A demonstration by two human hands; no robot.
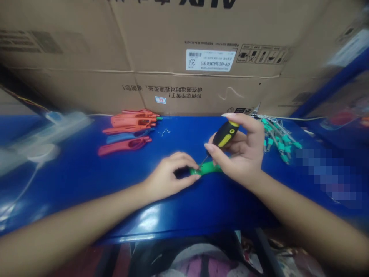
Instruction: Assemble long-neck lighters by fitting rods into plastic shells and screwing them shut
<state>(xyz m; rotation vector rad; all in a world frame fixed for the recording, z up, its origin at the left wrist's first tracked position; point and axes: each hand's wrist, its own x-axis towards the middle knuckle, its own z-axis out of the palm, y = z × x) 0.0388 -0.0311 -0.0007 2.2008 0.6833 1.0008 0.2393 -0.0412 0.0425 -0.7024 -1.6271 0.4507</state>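
Observation:
A green plastic handle-shaped piece (210, 167) lies on the blue table in front of me. My left hand (170, 173) pinches its left end between thumb and fingers. In my right hand (245, 148) is a black and yellow screwdriver (226, 134), held tilted with its grip up. Its shaft runs down to the left, and the tip meets the green piece close to my left fingertips. Part of the green piece's right end is hidden behind my right hand.
Orange, blue and red plastic pieces (127, 146) lie at the back left. Several metal rods with teal ends (278, 138) are piled at the right. A white power strip (66, 127) with a plug sits at the left. A cardboard sheet (161, 46) stands behind the blue table (129, 219).

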